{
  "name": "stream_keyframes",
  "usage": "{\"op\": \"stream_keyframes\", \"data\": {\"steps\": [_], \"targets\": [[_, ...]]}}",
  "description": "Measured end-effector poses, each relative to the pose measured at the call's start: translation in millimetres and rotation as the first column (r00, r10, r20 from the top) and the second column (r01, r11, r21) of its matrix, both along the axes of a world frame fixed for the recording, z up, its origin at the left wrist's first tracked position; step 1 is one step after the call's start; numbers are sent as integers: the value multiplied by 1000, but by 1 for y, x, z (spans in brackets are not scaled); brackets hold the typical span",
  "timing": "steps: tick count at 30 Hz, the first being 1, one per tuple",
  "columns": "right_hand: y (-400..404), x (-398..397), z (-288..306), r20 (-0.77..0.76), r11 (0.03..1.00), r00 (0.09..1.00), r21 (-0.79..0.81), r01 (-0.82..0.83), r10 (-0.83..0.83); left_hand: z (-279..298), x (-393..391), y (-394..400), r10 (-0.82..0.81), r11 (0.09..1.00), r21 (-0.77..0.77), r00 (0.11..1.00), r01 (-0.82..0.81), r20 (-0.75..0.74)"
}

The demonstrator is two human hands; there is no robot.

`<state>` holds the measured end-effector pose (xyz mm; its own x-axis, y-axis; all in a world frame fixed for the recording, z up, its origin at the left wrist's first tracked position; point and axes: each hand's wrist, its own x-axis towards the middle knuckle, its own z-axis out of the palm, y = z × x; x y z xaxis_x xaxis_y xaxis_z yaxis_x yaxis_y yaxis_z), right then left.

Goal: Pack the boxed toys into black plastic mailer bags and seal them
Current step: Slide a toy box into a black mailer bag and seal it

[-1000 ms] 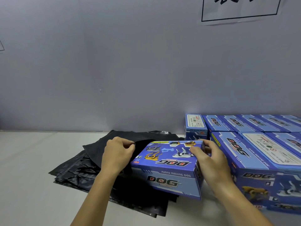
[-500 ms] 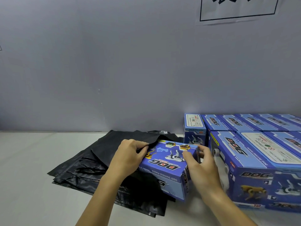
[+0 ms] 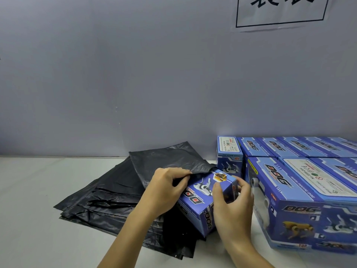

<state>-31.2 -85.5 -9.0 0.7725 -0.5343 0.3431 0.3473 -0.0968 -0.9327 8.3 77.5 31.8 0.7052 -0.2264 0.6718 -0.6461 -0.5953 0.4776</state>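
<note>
A blue "DOG" toy box [image 3: 204, 198] lies half inside the mouth of the top black mailer bag [image 3: 170, 161]. My left hand [image 3: 166, 188] pinches the bag's upper edge and holds the mouth up over the box. At the box's right end, my right hand [image 3: 231, 207] grips it with fingers curled over the end face. Under them lies a stack of black mailer bags [image 3: 108, 198], fanned out on the white table [image 3: 38, 219].
Several more blue boxed toys [image 3: 301, 190] are packed in rows at the right, close against my right hand. One box [image 3: 229, 153] stands upright at their left end. A grey wall with a paper sign [image 3: 280, 12] backs the table.
The box has slid left and deeper into the bag, turning so its right end faces me. The bag's upper sheet has lifted higher. Both hands moved with it.
</note>
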Motion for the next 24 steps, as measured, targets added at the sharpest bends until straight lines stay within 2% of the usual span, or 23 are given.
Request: {"op": "stream_keyframes", "data": {"steps": [3, 7, 11, 13, 16, 19, 21, 24], "targets": [[10, 2, 2, 15, 998, 998, 21, 61, -62, 4, -7, -9, -68, 997, -37, 998, 69, 15], [21, 4, 4, 31, 992, 991, 13, 129, -129, 12, -14, -15, -159, 981, -117, 986, 153, -45], [18, 6, 0, 32, 993, 992, -21, 119, -118, 9, -12, -13, -106, 982, -158, 994, 100, -31], [16, 6, -2, -14, 998, 999, -44, 47, -47, 6, -9, -13, -73, 983, -173, 997, 65, -39], [15, 5, -5, -56, 985, 986, -66, -159, 156, 2, -5, -11, -42, 980, -199, 998, 33, -41], [7, 3, -13, -51, 927, 948, -199, -318, 314, 1, -2, -8, 4, 969, -247, 1000, -10, -26], [4, 3, -17, -80, 889, 936, -295, -350, 342, 2, -1, -7, 22, 965, -259, 999, -27, -23], [8, 4, -19, -92, 886, 956, -360, -294, 280, 3, -5, -9, -30, 972, -236, 999, 19, -45]]}}
